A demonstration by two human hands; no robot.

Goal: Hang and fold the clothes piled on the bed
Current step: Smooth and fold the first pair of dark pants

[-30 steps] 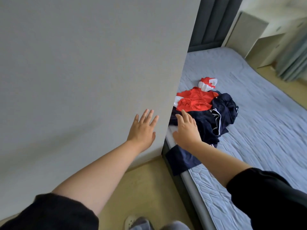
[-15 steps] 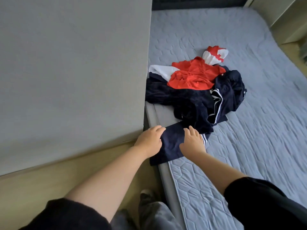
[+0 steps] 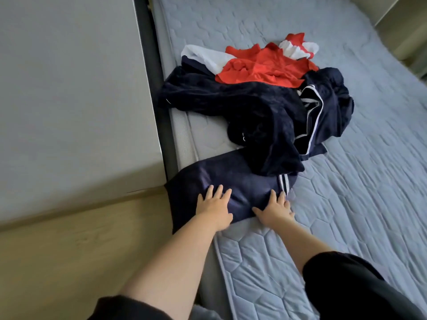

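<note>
A pile of clothes lies on the grey-blue quilted mattress. A red and white garment sits on top at the back. Under it are dark navy garments with white stripes. One navy trouser leg stretches toward me and hangs over the bed's near edge. My left hand rests flat on this leg with its fingers spread. My right hand presses flat on the leg's right side, by the white stripes.
A grey wall or panel fills the left, close to the dark bed frame. Wooden floor lies below it. Pale furniture stands at the far right beyond the mattress.
The view has tilted down and closer to the bed. Both hands dropped from near the wall onto the navy trouser leg and now lie flat on it.
</note>
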